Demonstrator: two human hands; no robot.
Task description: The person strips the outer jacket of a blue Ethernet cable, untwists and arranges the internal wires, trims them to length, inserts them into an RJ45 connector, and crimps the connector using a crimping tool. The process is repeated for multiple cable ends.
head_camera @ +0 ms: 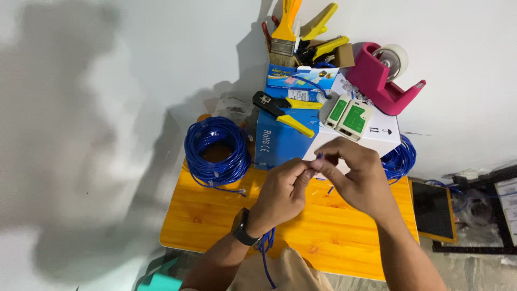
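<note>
- Above the orange wooden surface [215, 221], near frame centre: left hand [280, 194] and right hand [358, 180] brought together, fingertips meeting
- Left grip: thumb and fingers pinched together on the end of a thin blue cable [265, 253]; watch on the wrist, cable trailing down past it toward 6 o'clock
- Right grip: fingers closed on the same cable end from above, tips touching the left fingers; exact hold on the wire partly hidden
- At 10 o'clock from the hands: coil of blue cable [217, 151] lying flat on the surface
- At 12 o'clock: blue box [277, 141] standing on the surface, black-and-yellow crimping tool [283, 110] resting on top
- At 1 o'clock: white box [385, 132] bearing a green-and-white cable tester [349, 116] in two parts
- At 2 o'clock: pink tape dispenser [385, 81] with a clear roll
- Farther at 12 o'clock: paintbrush [284, 37] and yellow-handled tools upright in a holder
- At 3 o'clock, behind the right hand: second blue cable bundle [401, 159] at the edge of the surface
</note>
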